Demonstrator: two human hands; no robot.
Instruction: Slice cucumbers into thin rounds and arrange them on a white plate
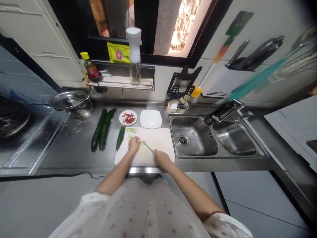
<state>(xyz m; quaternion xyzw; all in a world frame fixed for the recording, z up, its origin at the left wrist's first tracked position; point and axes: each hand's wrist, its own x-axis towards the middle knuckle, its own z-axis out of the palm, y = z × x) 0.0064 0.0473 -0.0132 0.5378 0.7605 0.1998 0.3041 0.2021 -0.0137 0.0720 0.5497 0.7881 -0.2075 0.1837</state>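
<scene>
My right hand (162,159) grips the handle of a knife (149,149), whose blade points up and left over the white cutting board (160,138). A thin cucumber slice (143,143) lies at the blade's tip. Just left of it, my left hand (134,144) has its fingers drawn together; what is between them is too small to make out. Beyond that hand, several cucumber slices (131,130) lie in an overlapping row, with a looser slice (130,136) nearer. A cut length of cucumber (120,138) rests along the board's left edge.
Two whole cucumbers (98,130) lie left of the board. Behind it stand a plate of chopped red pieces (128,118) and a white square plate (151,119). A double sink (193,135) is at right, a lidded steel pot (74,102) at left.
</scene>
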